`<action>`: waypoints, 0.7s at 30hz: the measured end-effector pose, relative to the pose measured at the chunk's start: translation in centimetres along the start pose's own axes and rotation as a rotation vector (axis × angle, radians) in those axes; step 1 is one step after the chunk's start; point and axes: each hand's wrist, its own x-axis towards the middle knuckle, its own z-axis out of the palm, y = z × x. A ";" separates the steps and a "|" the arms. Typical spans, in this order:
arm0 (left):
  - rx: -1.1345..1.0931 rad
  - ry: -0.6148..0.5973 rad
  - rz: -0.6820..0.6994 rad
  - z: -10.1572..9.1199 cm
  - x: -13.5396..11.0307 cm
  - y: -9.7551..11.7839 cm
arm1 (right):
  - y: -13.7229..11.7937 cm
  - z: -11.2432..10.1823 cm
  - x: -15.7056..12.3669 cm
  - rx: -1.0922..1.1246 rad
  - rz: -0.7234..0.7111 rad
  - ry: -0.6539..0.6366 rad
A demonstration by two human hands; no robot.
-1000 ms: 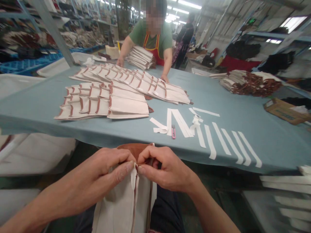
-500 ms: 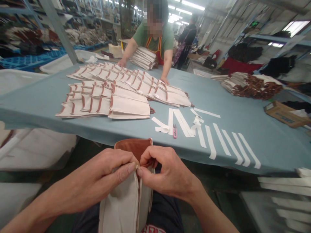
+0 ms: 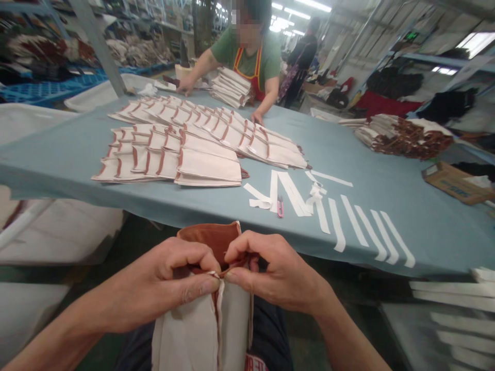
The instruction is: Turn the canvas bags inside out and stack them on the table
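A cream canvas bag [image 3: 201, 330] with a brown trimmed top lies over my lap, below the table's near edge. My left hand [image 3: 170, 283] pinches its top edge from the left, thumb pressed down on the cloth. My right hand [image 3: 274, 273] pinches the same edge from the right, fingertips nearly meeting the left thumb at a middle seam. Both hands are closed on the cloth.
On the blue-grey table [image 3: 367, 170] lie overlapping rows of cream bags with brown trim [image 3: 174, 159], white strips [image 3: 348, 219] and a small pink clipper [image 3: 280, 206]. A person in a green shirt [image 3: 247, 56] handles a stack across the table. A bag pile [image 3: 402, 135] and cardboard box [image 3: 452, 183] sit right.
My hands have stayed pinched on the bag's top; the brown opening has come up a little higher between them. The person opposite has reached their arm farther left.
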 end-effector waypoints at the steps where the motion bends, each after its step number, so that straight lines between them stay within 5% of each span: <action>1: 0.022 0.014 0.008 -0.1 -0.1 0.1 | -0.1 0.1 -0.1 -0.055 -0.062 0.021; 7: 0.164 0.072 0.013 -0.1 -0.4 0.0 | -1.1 0.5 -0.6 -0.470 -0.367 0.070; 16: 0.163 0.151 -0.005 0.5 0.5 0.5 | -2.5 -0.3 -0.6 -0.813 -0.390 -0.104; 21: 0.102 0.123 -0.041 0.6 0.6 0.3 | -2.2 0.1 -0.3 -0.851 -0.443 -0.012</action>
